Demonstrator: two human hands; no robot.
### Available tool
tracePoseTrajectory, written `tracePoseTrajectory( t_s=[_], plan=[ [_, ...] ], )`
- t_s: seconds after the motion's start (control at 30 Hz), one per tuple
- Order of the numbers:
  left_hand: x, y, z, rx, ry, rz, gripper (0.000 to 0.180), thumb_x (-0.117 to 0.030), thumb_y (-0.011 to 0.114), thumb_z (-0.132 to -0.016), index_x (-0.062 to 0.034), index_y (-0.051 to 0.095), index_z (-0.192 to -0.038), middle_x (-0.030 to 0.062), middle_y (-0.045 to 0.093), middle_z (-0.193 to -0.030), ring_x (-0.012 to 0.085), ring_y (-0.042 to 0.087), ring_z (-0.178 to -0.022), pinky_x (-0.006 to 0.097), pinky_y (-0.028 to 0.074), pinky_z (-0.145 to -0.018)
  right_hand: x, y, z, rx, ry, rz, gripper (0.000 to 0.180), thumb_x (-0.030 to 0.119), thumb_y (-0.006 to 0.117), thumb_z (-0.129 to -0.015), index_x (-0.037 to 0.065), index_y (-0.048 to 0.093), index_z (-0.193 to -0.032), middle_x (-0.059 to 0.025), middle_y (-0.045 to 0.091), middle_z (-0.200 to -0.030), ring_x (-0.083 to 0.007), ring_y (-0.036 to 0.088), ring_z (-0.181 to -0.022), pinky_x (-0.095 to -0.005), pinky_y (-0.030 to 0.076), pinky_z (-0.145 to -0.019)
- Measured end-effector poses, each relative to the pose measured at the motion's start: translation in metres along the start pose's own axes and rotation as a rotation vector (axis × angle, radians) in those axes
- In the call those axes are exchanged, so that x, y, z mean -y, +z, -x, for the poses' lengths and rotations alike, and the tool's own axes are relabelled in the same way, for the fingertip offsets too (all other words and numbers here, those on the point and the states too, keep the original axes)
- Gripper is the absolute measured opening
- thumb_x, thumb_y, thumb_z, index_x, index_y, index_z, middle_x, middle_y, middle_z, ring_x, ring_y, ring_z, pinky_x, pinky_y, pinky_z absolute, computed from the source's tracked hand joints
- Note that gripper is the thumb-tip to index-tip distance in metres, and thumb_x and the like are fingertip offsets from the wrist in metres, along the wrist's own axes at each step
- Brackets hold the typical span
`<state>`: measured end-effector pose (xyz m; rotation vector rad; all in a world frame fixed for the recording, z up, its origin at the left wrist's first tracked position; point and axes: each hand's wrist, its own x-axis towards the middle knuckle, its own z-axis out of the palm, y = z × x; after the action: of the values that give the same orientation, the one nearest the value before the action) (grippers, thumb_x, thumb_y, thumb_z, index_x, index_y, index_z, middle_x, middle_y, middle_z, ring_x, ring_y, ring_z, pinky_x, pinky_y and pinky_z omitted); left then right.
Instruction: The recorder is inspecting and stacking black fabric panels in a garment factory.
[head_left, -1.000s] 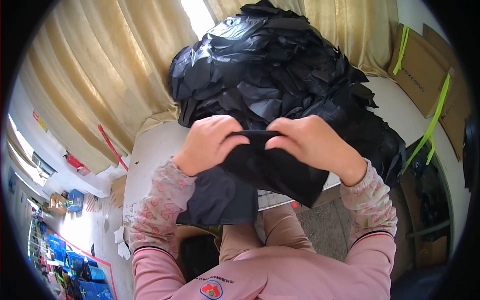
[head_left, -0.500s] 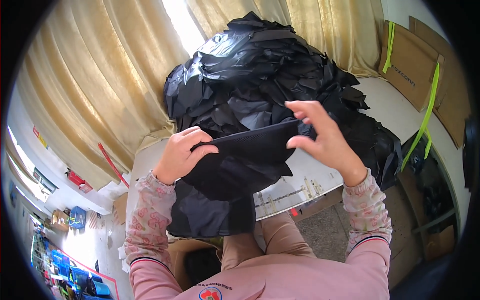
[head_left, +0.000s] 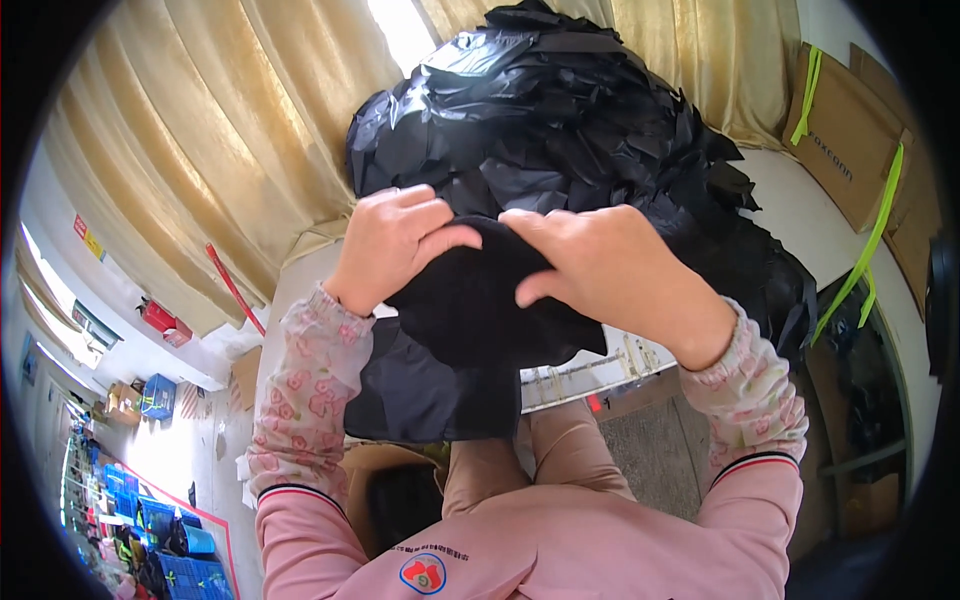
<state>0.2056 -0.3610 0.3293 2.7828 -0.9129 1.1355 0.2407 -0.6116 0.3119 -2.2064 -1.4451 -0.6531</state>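
My left hand pinches the upper left edge of a black fabric piece, thumb in front and fingers curled behind. The piece hangs down from there, its lower right corner pointed. My right hand overlaps its upper right part, index finger at the top edge and thumb spread apart below; the other fingers are hidden. Below the held piece, another flat black piece lies over the near edge of the white table, above my lap.
A tall heap of black pieces covers the table's far side. Beige curtains hang behind. Cardboard with a yellow-green strap leans at right. An open carton stands below the table, and blue crates are at far left.
My right hand has moved left, from the right end of the fabric to close beside my left hand. My left hand has risen slightly, and the fabric's top edge is now bunched and curved.
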Motion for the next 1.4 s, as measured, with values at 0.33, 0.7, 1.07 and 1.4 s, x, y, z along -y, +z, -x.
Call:
tracePoseTrajectory(
  t_s=[0.33, 0.7, 1.07, 1.4],
  plan=[
    [0.011, 0.128, 0.142, -0.311, -0.930, 0.839, 0.041, -0.020, 0.065, -0.090, -0.0011, 0.051, -0.123, 0.0066, 0.057, -0.102, 0.0179, 0.055, -0.088, 0.033, 0.046, -0.082, -0.024, -0.001, -0.064, -0.078, 0.172, -0.772, 0.033, 0.024, 0.067, -0.086, -0.007, 0.066, -0.094, -0.0061, 0.061, -0.070, -0.0111, 0.055, -0.066, -0.0293, 0.046, -0.064],
    [-0.128, 0.199, 0.238, -0.327, -1.131, 2.803, 0.045, -0.035, 0.041, -0.102, -0.0024, 0.048, -0.132, 0.0170, 0.054, -0.135, 0.0303, 0.055, -0.121, 0.050, 0.039, -0.108, 0.043, 0.044, -0.125, -0.329, 0.000, -1.200, 0.031, 0.021, 0.061, -0.085, -0.008, 0.062, -0.075, -0.0128, 0.052, -0.051, -0.0244, 0.049, -0.033, -0.0367, 0.041, -0.034],
    [-0.153, 0.063, 0.179, 0.163, -0.362, 0.973, 0.037, -0.008, 0.065, -0.089, -0.0019, 0.056, -0.125, 0.0153, 0.052, -0.133, 0.0299, 0.046, -0.129, 0.043, 0.037, -0.107, 0.025, 0.061, -0.125, -0.412, 0.209, -1.219, 0.028, 0.020, 0.064, -0.088, -0.008, 0.067, -0.094, -0.0048, 0.062, -0.071, -0.0089, 0.056, -0.058, -0.0249, 0.044, -0.051],
    [-0.032, 0.079, 0.198, -0.810, -0.902, 0.557, 0.056, 0.003, 0.065, -0.087, -0.0041, 0.032, -0.132, 0.0085, 0.050, -0.118, 0.0095, 0.053, -0.074, 0.019, 0.048, -0.059, 0.034, 0.075, -0.118, -0.385, 0.238, -1.141, 0.025, 0.015, 0.064, -0.091, -0.007, 0.067, -0.102, -0.0013, 0.067, -0.083, -0.0037, 0.058, -0.075, -0.0200, 0.047, -0.067]
  ],
)
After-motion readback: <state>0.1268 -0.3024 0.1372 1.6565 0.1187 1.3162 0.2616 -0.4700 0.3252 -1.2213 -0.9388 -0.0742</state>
